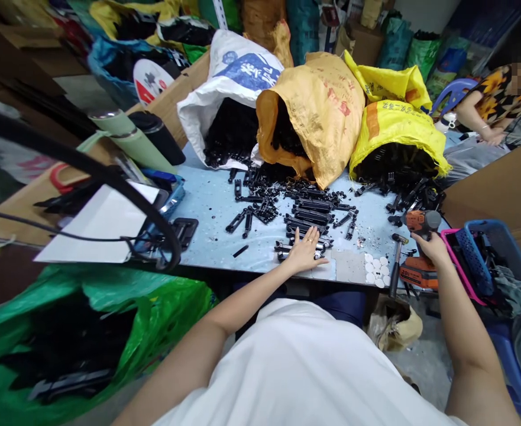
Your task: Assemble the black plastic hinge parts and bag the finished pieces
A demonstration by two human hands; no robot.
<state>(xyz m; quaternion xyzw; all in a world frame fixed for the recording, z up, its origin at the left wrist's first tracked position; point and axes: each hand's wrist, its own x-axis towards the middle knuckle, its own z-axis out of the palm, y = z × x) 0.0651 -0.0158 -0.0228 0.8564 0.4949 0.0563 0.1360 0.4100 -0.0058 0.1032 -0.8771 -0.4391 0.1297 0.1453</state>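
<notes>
My left hand [305, 251] lies with fingers spread over a row of black slotted plastic parts [311, 216] near the table's front edge. Its fingertips touch the nearest pieces. At the right, my right hand [431, 247] is wrapped round the handle of an orange and black cordless drill [417, 221]. The drill stands upright on its orange battery [418, 273]. Just left of it lies a hammer [394, 267], handle toward me. Between my hands are several white round discs [377, 270] and a grey pad [349, 266]. Small loose black pieces [260, 207] lie behind my left hand.
White [242, 65], orange [322, 112] and yellow [402, 127] sacks spill black parts onto the blue table [207, 236]. Blue [500, 236] and pink baskets stand right. A black cable arcs across the left, above a green bag [171, 302]. Another person sits far right.
</notes>
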